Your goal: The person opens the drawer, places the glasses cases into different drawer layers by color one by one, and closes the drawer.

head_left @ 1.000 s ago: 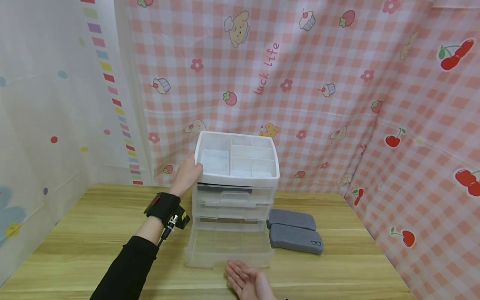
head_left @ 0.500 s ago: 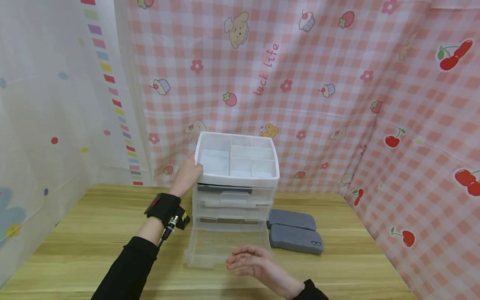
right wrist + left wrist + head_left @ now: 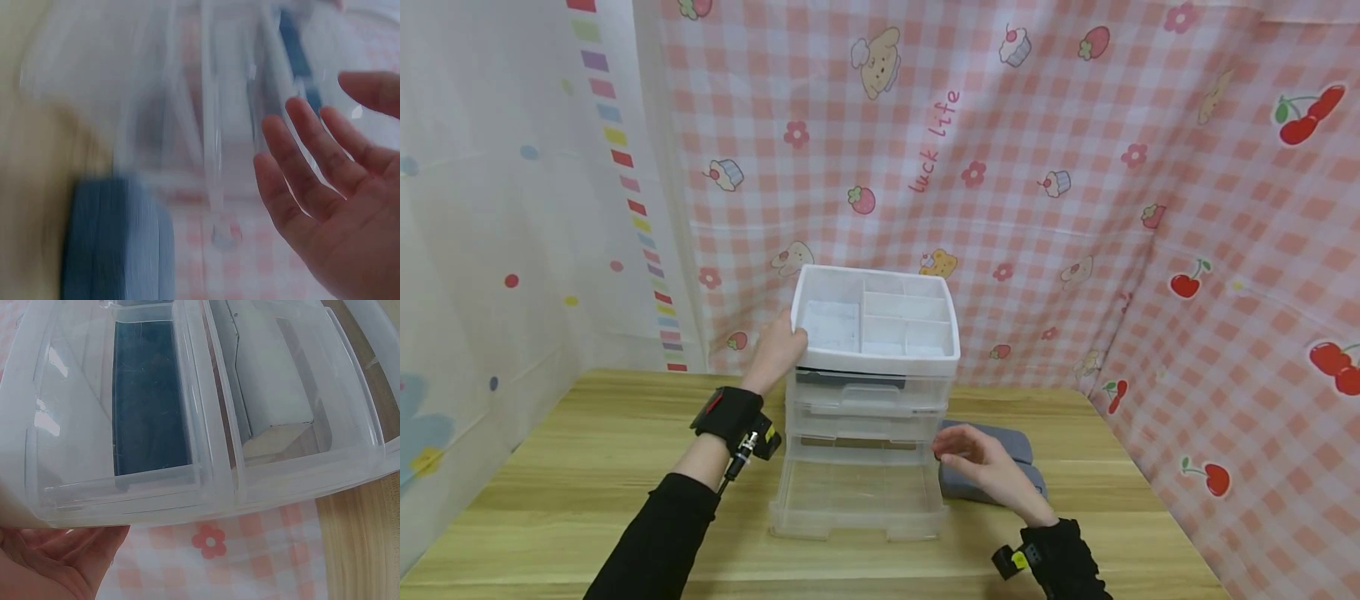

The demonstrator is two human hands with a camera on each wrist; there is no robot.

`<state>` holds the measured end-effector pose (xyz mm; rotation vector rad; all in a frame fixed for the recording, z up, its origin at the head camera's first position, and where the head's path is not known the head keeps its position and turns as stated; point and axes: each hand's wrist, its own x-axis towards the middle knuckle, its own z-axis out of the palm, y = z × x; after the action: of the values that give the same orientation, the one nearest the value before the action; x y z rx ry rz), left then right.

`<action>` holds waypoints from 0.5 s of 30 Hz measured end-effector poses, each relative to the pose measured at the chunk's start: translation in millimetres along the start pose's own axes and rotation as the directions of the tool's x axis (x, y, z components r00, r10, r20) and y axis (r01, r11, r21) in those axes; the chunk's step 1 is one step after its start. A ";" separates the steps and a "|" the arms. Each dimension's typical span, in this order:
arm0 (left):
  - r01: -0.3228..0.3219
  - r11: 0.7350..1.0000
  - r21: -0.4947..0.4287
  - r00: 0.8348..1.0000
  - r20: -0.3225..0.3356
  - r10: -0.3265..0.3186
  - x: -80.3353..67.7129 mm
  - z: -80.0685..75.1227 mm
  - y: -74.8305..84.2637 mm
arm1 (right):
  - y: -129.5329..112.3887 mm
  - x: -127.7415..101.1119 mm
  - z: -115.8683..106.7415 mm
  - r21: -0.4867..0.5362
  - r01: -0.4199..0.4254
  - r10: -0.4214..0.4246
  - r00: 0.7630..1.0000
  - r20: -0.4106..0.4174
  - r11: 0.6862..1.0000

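A white-topped clear plastic drawer unit (image 3: 876, 365) stands on the table. My left hand (image 3: 777, 350) grips the left side of its top tray, thumb over the rim. The bottom drawer (image 3: 857, 492) is pulled out and has nothing in it. Through the upper drawers, the left wrist view shows a dark blue flat object (image 3: 151, 394) and a white box (image 3: 269, 369). My right hand (image 3: 992, 471), fingers spread and slightly bent, hovers at the unit's right side, holding nothing. It overlaps two grey glasses cases (image 3: 1017, 442) in the head view; one case (image 3: 115, 244) shows blurred in the right wrist view.
A wooden table (image 3: 662, 433) carries everything. Behind it hangs a pink checked curtain (image 3: 820, 167), with another cherry-print cloth (image 3: 1262, 292) along the right and a white dotted cloth (image 3: 512, 208) on the left.
My right hand has moved from the front of the pulled-out bottom drawer up and right, beside the unit and over the glasses cases. My left hand keeps its grip.
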<state>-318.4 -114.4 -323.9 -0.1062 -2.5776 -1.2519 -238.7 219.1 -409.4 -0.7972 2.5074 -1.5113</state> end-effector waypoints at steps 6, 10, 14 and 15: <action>0.004 1.000 -0.004 1.000 -0.005 -0.004 1.2 0.7 -1.1 | 19.5 -2.6 -16.7 -0.389 -0.036 -0.022 0.989 -0.144 0.920; 0.008 1.000 -0.011 1.000 -0.001 -0.008 1.3 0.7 -1.5 | 29.9 -5.9 -25.8 -0.508 -0.094 0.018 0.988 -0.152 0.856; 0.003 1.000 -0.017 1.000 -0.002 -0.003 1.1 0.4 -1.1 | 35.9 -8.8 -32.1 -0.574 -0.169 0.094 0.983 -0.157 0.801; 0.002 1.000 -0.018 1.000 -0.002 -0.002 1.0 0.2 -0.9 | 37.0 -9.2 -33.0 -0.585 -0.181 0.107 0.981 -0.159 0.791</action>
<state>-319.5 -114.9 -324.4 -0.1065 -2.5658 -1.2757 -256.3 263.3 -425.9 -0.5563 3.0963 -0.7162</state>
